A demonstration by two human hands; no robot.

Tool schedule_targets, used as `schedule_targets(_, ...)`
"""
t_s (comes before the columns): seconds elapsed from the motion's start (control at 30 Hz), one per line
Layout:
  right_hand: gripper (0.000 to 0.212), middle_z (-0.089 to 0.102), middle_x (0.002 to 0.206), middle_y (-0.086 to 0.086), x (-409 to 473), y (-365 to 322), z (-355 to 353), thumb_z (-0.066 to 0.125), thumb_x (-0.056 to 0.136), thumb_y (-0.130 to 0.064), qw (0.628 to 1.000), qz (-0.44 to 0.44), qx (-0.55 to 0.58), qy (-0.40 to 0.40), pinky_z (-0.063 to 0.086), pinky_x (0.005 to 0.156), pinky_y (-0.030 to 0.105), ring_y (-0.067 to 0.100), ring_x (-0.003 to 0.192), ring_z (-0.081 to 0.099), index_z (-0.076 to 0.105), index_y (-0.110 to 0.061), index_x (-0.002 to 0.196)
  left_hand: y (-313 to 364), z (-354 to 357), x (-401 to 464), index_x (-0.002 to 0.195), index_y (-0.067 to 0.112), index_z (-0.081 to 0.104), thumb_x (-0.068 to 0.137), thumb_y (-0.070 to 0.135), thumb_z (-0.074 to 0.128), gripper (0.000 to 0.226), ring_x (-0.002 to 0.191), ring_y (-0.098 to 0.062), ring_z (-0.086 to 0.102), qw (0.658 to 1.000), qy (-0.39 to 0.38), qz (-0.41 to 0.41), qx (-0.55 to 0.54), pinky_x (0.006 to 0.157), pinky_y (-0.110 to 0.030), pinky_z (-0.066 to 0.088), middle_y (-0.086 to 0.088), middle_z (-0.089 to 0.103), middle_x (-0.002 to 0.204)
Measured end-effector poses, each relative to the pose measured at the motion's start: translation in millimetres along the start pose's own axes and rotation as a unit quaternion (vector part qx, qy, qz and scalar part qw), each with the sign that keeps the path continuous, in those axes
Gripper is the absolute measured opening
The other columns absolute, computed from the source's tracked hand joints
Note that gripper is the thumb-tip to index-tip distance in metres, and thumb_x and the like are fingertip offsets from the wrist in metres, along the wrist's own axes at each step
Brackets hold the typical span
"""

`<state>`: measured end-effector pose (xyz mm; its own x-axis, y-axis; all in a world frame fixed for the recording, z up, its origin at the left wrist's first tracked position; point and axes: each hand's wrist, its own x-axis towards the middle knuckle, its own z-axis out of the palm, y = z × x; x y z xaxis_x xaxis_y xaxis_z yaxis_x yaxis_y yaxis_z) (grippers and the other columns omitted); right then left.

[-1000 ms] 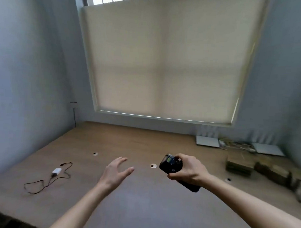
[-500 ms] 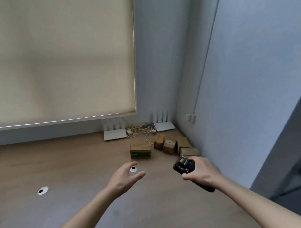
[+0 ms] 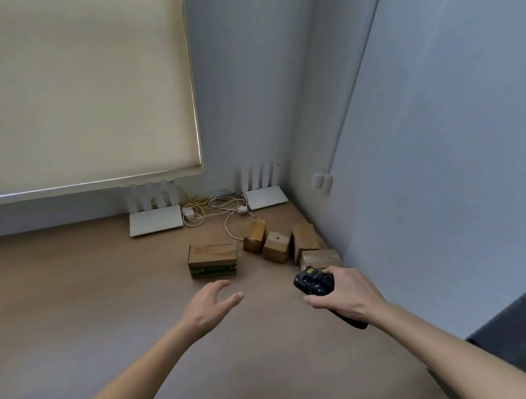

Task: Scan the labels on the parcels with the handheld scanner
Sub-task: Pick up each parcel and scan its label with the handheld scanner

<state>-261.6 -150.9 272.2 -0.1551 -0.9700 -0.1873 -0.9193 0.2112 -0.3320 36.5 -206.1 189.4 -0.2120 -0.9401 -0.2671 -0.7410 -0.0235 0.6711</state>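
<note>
Parcels sit on the wooden surface toward the far right corner, where the 2 walls meet. The largest, a flat brown parcel with a green band along its front edge, lies apart from the others and nearest my left hand. To its right, 4 smaller brown parcels stand close together: 1 upright parcel, 1 cube-like parcel, 1 taller parcel near the wall, and 1 low parcel just beyond my right hand. I cannot make out any labels on them.

Behind the parcels, 2 white routers rest against the back wall, the left router below the window blind and the right router in the corner, with a tangle of white cables between them.

My left hand hovers over the surface with fingers relaxed and spread, holding nothing. My right hand grips the black handheld scanner, its head pointing toward the parcels and a small green display on top.
</note>
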Motion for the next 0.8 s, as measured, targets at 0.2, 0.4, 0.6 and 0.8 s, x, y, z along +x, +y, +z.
schedule_targets(0.2, 0.087, 0.068, 0.103, -0.01, 86.7, -13.5, 42.0, 0.076, 0.045, -0.08, 0.997, -0.021, -0.004, -0.069, 0.049, 0.066, 0.027, 0.014, 0.091, 0.062, 0.065, -0.031, 0.116, -41.2, 2.5, 61.6, 0.148, 0.024, 0.044, 0.092, 0.062, 0.055, 0.069, 0.137, -0.019, 0.046, 0.998, -0.008, -0.049, -0.026, 0.112, -0.042, 0.042, 0.001, 0.048, 0.151)
schedule_targets(0.4, 0.074, 0.072, 0.097, -0.007, 168.9, -20.7, 99.8, 0.076, 0.052, -0.075, 0.992, -0.025, 0.015, -0.122, 0.056, 0.068, 0.028, 0.009, 0.086, 0.065, 0.07, -0.03, 0.11, -91.2, 2.7, 117.5, 0.151, 0.029, 0.04, 0.093, 0.062, 0.053, 0.068, 0.139, -0.017, 0.043, 0.995, 0.031, -0.093, -0.034, 0.107, -0.037, 0.039, 0.005, 0.04, 0.156)
schedule_targets(0.6, 0.076, 0.071, 0.104, -0.003, 262.8, -35.6, 157.6, 0.079, 0.063, -0.075, 0.985, -0.028, 0.052, -0.163, 0.061, 0.084, 0.039, 0.016, 0.093, 0.067, 0.068, -0.025, 0.118, -136.4, 1.8, 192.8, 0.155, 0.025, 0.034, 0.097, 0.056, 0.05, 0.067, 0.15, -0.018, 0.027, 0.987, 0.081, -0.132, -0.031, 0.118, -0.044, 0.03, 0.003, 0.026, 0.164)
schedule_targets(0.8, 0.085, 0.069, 0.101, -0.005, 343.7, -64.8, 206.7, 0.085, 0.064, -0.071, 0.967, 0.002, 0.141, -0.211, 0.053, 0.065, 0.027, 0.01, 0.085, 0.065, 0.065, -0.022, 0.13, -167.3, 2.3, 259.6, 0.156, 0.025, 0.029, 0.096, 0.048, 0.057, 0.07, 0.142, -0.025, 0.04, 0.974, 0.095, -0.17, -0.115, 0.112, -0.04, 0.036, 0.001, 0.041, 0.154)
